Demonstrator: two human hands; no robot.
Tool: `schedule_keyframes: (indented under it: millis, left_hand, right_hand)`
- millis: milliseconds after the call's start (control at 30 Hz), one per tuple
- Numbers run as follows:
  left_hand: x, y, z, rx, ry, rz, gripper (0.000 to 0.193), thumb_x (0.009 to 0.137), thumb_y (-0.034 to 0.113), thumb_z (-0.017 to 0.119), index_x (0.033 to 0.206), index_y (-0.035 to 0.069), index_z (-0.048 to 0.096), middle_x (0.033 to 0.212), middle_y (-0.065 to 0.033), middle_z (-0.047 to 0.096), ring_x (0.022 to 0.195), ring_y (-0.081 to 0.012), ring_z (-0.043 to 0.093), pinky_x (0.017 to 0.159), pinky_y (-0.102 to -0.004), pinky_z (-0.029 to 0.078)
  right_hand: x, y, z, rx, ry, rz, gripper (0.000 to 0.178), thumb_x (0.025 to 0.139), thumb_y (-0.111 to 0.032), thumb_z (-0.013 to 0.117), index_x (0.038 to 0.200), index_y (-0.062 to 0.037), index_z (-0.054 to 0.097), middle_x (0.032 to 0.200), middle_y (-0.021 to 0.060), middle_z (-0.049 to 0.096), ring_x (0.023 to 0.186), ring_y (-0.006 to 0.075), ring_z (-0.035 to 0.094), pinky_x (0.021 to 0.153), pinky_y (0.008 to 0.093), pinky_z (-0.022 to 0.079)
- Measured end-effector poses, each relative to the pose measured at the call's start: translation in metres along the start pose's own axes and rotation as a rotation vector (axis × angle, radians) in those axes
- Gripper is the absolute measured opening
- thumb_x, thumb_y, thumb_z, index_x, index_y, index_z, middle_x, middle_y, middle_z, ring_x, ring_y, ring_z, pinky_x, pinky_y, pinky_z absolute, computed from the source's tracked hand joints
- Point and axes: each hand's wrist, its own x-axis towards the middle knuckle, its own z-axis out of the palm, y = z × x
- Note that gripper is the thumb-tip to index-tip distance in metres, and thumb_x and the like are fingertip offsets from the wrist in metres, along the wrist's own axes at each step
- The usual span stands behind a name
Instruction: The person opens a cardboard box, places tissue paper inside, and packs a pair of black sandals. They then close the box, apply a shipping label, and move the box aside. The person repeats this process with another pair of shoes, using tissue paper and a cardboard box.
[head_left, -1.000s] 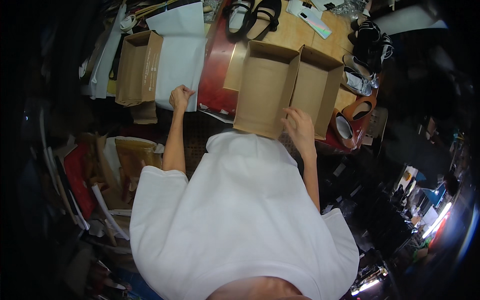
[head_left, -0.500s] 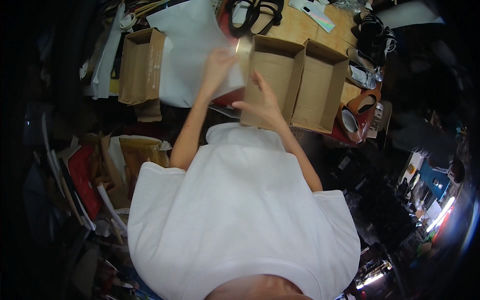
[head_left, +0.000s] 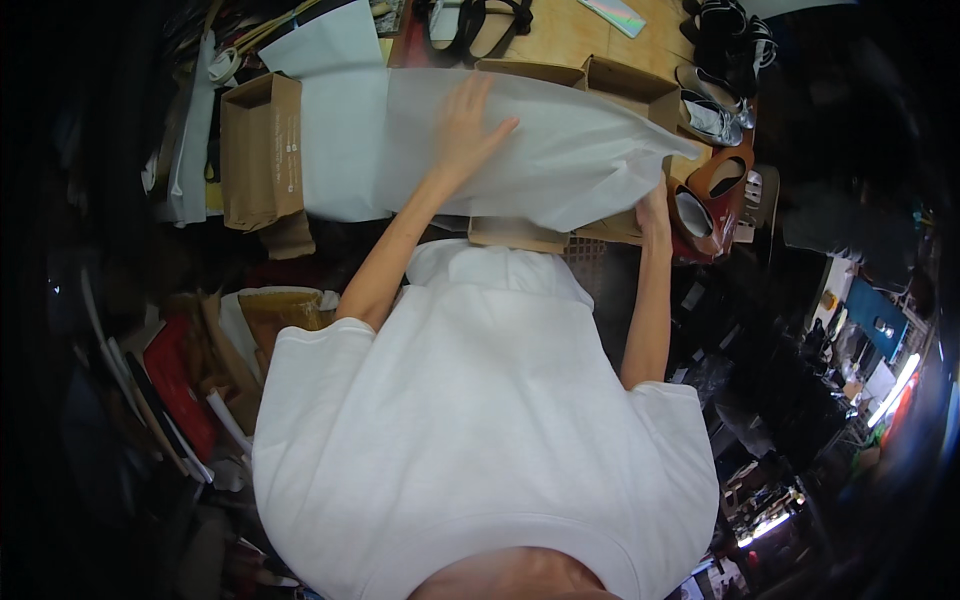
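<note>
A thin white sheet of tissue paper point(head_left: 570, 150) stretches to the right from a stack of white paper point(head_left: 340, 140). It spreads over two open brown cardboard boxes point(head_left: 628, 88) standing side by side, hiding most of their insides. My left hand point(head_left: 468, 128) lies on the sheet with its fingers stretched out and thumb apart. At the right end of the sheet, my right hand point(head_left: 652, 208) is closed on the paper's crumpled edge; the paper partly hides its fingers.
Another brown cardboard box point(head_left: 258, 150) stands at the left. Black sandals point(head_left: 490, 28) and a phone point(head_left: 614, 14) with a shiny case lie at the back. Along the right edge are black shoes point(head_left: 735, 35), silver shoes point(head_left: 712, 118) and brown shoes point(head_left: 712, 205).
My right hand has moved right, drawing a tissue sheet across the boxes. My left hand has shifted slightly right and now rests open on the sheet.
</note>
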Motion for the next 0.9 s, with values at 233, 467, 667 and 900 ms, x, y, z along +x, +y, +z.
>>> schedule_keyframes:
  millis: [233,467,667,900]
  left_hand:
    - [-0.029,-0.027,0.031,0.162,-0.064,0.104,0.08,0.083,0.056,0.057,0.143,0.009,0.032,0.15,-0.019,0.022,0.137,-0.039,0.02,0.11,-0.0518,0.015]
    - [-0.027,-0.032,0.035,0.12,-0.115,0.113,0.083,0.082,0.05,0.062,0.146,0.009,0.028,0.151,-0.0209,0.02,0.136,-0.0398,0.023,0.109,-0.051,0.02]
    - [-0.027,-0.036,0.043,-0.117,-0.038,0.023,0.079,0.085,0.048,0.059,0.144,0.004,0.03,0.152,-0.0219,0.015,0.137,-0.0387,0.023,0.111,-0.0462,0.02]
    - [-0.022,-0.065,0.064,-0.742,-0.231,-0.728,0.074,0.091,0.061,0.039,0.13,-0.001,0.048,0.131,-0.0167,0.047,0.12,-0.0247,0.044,0.103,-0.0334,0.032]
  right_hand:
    - [0.032,-0.004,-0.032,0.01,0.099,0.145,0.032,0.093,-0.027,0.054,0.11,0.0002,0.059,0.101,0.0075,0.062,0.091,0.0177,0.059,0.079,0.0304,0.047]
    - [-0.024,-0.045,-0.009,-1.006,0.729,-0.68,0.043,0.089,-0.027,0.057,0.123,-0.0009,0.054,0.124,0.02,0.053,0.114,0.0363,0.049,0.093,0.0444,0.04]
    - [-0.026,0.017,0.037,-1.036,0.262,-0.713,0.056,0.087,-0.035,0.059,0.132,-0.003,0.047,0.139,0.0199,0.04,0.127,0.0395,0.037,0.108,0.0453,0.027]
    - [0.031,0.072,0.0,-0.626,-0.148,-0.179,0.055,0.095,-0.045,0.042,0.121,0.0023,0.056,0.126,0.0219,0.054,0.123,0.0362,0.044,0.106,0.0418,0.03]
